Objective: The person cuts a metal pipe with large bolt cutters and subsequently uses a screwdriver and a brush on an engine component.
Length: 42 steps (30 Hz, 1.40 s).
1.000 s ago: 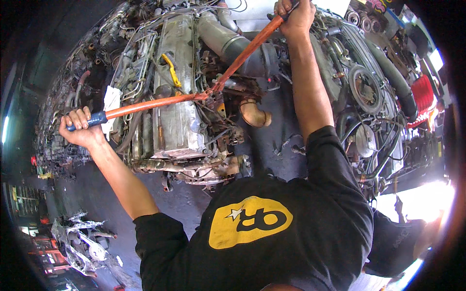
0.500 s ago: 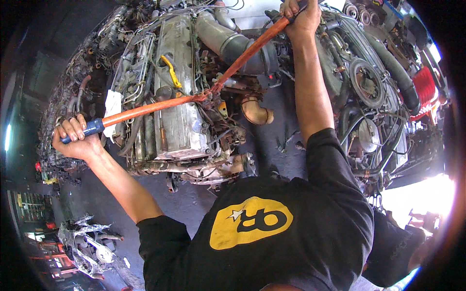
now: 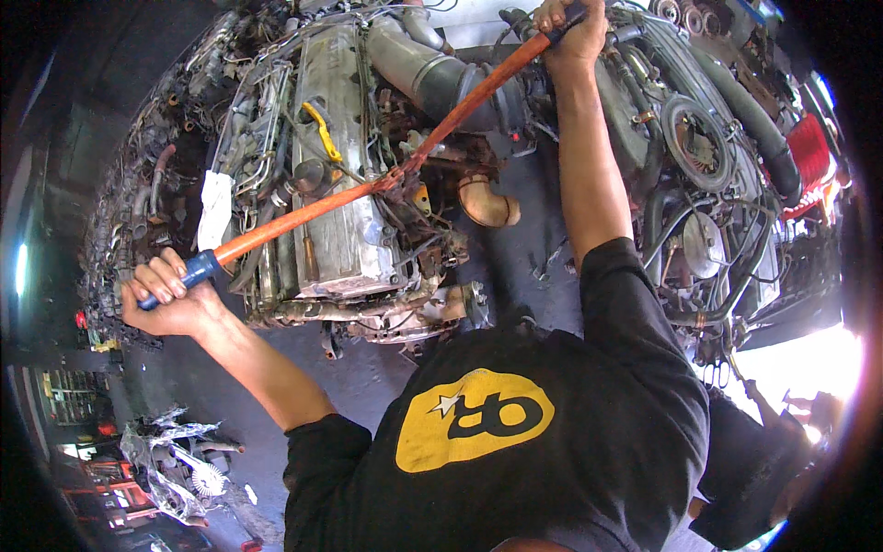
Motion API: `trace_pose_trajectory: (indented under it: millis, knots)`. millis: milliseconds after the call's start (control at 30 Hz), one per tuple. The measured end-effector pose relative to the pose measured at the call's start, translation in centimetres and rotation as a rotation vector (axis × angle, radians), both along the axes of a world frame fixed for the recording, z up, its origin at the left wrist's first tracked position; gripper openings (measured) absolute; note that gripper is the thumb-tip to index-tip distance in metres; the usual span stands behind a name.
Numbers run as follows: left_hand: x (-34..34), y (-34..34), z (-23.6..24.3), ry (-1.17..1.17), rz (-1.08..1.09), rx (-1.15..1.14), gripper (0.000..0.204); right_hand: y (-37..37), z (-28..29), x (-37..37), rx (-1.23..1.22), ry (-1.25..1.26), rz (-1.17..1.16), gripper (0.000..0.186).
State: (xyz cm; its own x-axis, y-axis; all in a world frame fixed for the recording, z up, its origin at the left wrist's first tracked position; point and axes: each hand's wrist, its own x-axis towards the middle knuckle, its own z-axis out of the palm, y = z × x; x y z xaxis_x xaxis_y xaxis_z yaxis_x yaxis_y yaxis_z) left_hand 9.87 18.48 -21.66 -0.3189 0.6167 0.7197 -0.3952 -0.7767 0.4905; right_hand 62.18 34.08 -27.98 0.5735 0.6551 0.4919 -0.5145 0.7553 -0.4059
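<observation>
A long-handled bolt cutter [image 3: 308, 213] with orange arms and dark blue grips spans the view, its arms spread wide. My left hand [image 3: 170, 294] is wrapped round the grip at the left end. At the far right end, my right hand [image 3: 577, 39] is closed on the other grip. The arms meet at a joint above the right side of a greasy engine [image 3: 345, 248]; what the jaws touch there is hidden among dark parts. On the engine's top lie a yellow-handled tool [image 3: 322, 132] and a screwdriver [image 3: 311, 258].
A second engine with a round pulley [image 3: 696, 152] and hoses stands on the right. A large grey duct [image 3: 414, 69] and a tan pipe elbow [image 3: 487, 202] lie between the engines. Plastic-wrapped parts [image 3: 170, 469] sit on the floor at lower left. Another person's dark clothing [image 3: 754, 469] shows at lower right.
My left hand has moved down and to the right with its grip, bringing the left arm of the bolt cutter inward. My right hand stays almost where it was.
</observation>
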Motion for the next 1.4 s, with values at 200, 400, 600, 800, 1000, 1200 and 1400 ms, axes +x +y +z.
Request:
trace_pose_trajectory:
  millis: [200, 400, 600, 800, 1000, 1200, 1400]
  knots:
    - [0.9, -1.9, -1.8, -0.020, -0.041, 0.090, 0.036, -0.9, -1.9, -0.1, 0.067, 0.060, 0.062, 0.031]
    - [12.5, -4.8, 0.3, 0.240, 0.137, 0.174, 0.030, -8.4, 2.4, -11.7, -0.076, -0.402, -0.073, 0.021]
    - [8.4, -6.3, 1.2, 0.095, 0.063, 0.129, 0.028, -11.6, 6.5, -16.5, 0.193, -0.449, -0.182, 0.029]
    - [4.4, -8.9, 0.2, 0.123, -0.051, 0.076, 0.031, -14.2, 3.6, -14.5, -0.061, -0.523, 0.003, 0.020]
    - [3.5, -11.2, -1.7, 0.088, -0.224, -0.032, 0.031, -23.6, 1.9, -9.2, -0.249, -0.308, -0.162, 0.028]
    - [9.4, -9.6, -9.9, 0.105, -0.460, -0.332, 0.030, -30.6, -6.4, -10.1, -0.381, -0.359, -0.156, 0.015]
    - [14.7, -11.3, -20.3, 0.407, -0.645, -0.695, 0.031, -37.8, -19.9, -12.1, -0.677, -0.404, -0.346, 0.019]
